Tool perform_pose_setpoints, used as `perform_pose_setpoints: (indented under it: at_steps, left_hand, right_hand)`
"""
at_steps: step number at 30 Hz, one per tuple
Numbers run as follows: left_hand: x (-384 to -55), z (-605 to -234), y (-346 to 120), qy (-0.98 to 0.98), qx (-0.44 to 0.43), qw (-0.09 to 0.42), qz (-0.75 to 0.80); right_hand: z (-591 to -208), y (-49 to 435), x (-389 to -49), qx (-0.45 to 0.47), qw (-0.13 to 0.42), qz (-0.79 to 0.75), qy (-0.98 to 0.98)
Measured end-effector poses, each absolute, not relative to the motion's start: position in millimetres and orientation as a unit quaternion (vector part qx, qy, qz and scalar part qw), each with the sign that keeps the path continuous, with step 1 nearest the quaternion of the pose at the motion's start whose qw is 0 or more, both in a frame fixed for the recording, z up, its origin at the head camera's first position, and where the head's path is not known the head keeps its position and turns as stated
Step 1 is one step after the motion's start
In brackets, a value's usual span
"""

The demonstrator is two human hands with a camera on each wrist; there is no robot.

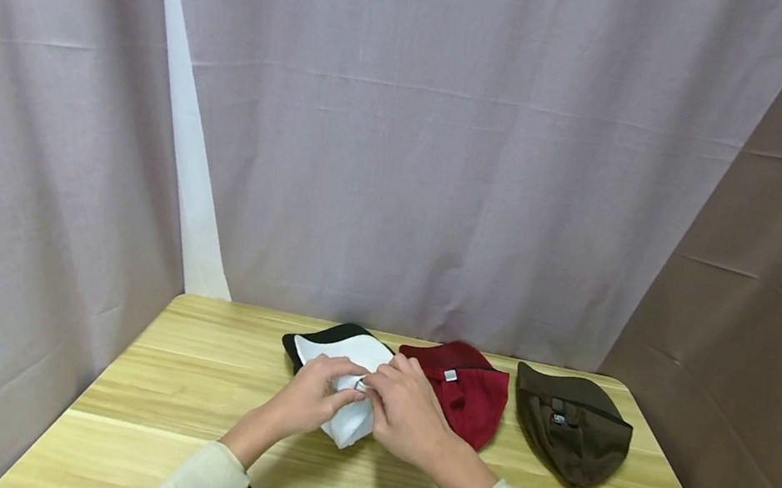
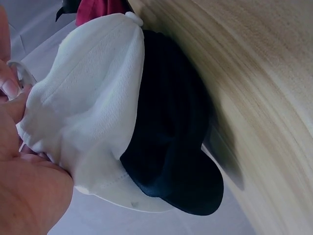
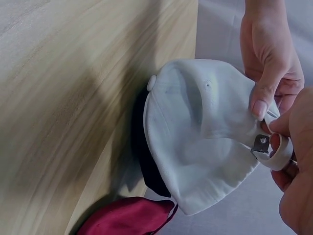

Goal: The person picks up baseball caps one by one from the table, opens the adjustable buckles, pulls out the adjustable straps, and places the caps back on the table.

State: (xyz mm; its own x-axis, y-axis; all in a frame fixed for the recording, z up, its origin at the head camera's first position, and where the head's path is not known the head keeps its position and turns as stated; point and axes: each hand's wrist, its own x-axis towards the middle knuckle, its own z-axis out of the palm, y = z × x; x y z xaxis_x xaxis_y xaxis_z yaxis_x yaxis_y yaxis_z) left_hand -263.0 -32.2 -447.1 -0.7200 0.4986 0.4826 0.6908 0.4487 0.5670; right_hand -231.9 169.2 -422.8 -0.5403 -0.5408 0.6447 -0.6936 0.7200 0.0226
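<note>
A white baseball cap [image 1: 349, 425] lies over a black cap [image 2: 171, 112], its crown toward me and its brim pointing away. With thumb and fingers, my left hand [image 1: 309, 399] pinches the white cap's back edge near the strap opening. My right hand [image 1: 410, 417] grips the looped end of the white strap [image 3: 282, 159], beside a small metal buckle [image 3: 261, 143]. Both hands meet at this closure, fingertips close together. Most of the black cap is hidden under the white one; its brim shows past the white brim in the head view.
Just right of the white cap lies a dark red cap [image 1: 481, 401], close to my right hand. Farther right sits a brown cap [image 1: 581, 441]. All rest toward the back of the wooden table [image 1: 188, 382], which grey curtains [image 1: 449, 160] surround.
</note>
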Motion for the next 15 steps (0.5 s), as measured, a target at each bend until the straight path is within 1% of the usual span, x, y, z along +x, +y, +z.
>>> perform_pose_setpoints:
  at_steps: [5,15]
  left_hand:
    - [-264,-448,-32,-0.843,-0.356,0.114,-0.388]
    - [-267,-448,-31,-0.848,-0.364,0.123,-0.366]
  right_hand:
    - [-426,172,-232,0.355,0.34,0.122,-0.862]
    - [-429,181,-233,0.366,0.353,0.14,-0.85]
